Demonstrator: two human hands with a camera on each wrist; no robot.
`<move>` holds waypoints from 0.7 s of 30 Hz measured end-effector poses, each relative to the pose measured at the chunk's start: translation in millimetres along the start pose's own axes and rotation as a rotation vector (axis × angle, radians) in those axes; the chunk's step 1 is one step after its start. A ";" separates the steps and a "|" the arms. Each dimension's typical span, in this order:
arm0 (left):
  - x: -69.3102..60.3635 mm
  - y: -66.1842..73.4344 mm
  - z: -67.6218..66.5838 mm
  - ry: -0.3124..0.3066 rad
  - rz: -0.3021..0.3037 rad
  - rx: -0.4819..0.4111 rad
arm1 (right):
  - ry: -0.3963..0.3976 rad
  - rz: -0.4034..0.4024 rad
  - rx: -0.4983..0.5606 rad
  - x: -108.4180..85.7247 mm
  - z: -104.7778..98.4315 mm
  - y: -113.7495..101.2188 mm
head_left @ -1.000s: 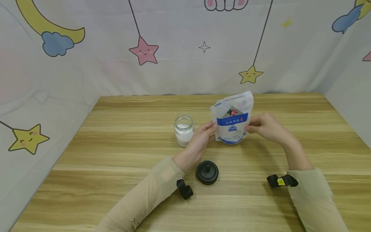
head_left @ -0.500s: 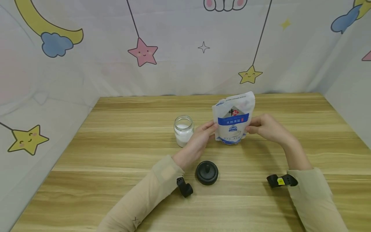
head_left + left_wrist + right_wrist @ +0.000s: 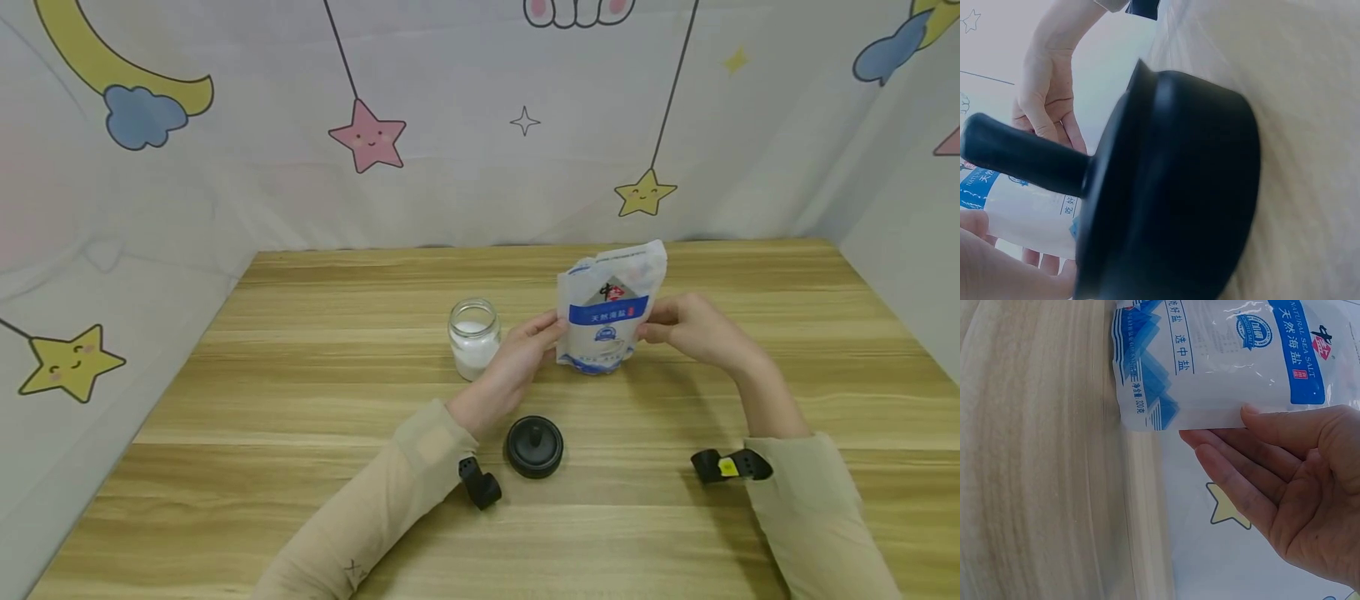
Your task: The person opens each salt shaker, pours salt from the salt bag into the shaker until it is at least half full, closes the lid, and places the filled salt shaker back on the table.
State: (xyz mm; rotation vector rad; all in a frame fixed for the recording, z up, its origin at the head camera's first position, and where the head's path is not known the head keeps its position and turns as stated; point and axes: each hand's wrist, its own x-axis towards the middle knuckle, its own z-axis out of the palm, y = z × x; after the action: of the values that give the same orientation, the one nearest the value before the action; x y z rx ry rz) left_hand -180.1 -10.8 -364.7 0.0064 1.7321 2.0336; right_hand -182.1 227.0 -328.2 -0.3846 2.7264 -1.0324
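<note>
A white and blue salt pouch (image 3: 602, 337) stands upright on the table, its top leaning slightly right. My left hand (image 3: 516, 367) pinches its left edge, thumb in front. My right hand (image 3: 693, 332) pinches the right edge; in the right wrist view the thumb of that hand (image 3: 1310, 481) lies on the front of the pouch (image 3: 1222, 369) with the fingers behind. An open glass jar (image 3: 475, 343) holding white grains stands left of the pouch, partly behind my left hand. The black lid (image 3: 534, 447) lies knob up, nearer than the pouch, and looms large in the left wrist view.
The wooden table (image 3: 285, 400) reaches back to a printed cloth (image 3: 465, 192) with stars and a moon. Cloth also hangs at both sides. Black straps with small devices sit at both sleeve cuffs.
The top of the pouch has shifted a little to the right and tilted slightly, both hands keeping their hold. The jar and lid stay where they were on the table.
</note>
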 end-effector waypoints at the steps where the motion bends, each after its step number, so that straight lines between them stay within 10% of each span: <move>1: -0.3 0.0 0.0 -0.001 0.002 0.003 | 0.002 -0.003 0.001 -0.1 -0.1 -0.2; 21: -2.1 3.5 -0.3 0.035 0.027 0.023 | -0.009 -0.011 0.009 -0.6 -2.2 1.6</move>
State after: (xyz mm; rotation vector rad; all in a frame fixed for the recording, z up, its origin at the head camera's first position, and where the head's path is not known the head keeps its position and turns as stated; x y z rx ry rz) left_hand -179.6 -12.1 -360.8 0.0012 1.7854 2.0447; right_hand -182.4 229.7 -327.6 -0.4030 2.7134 -1.0432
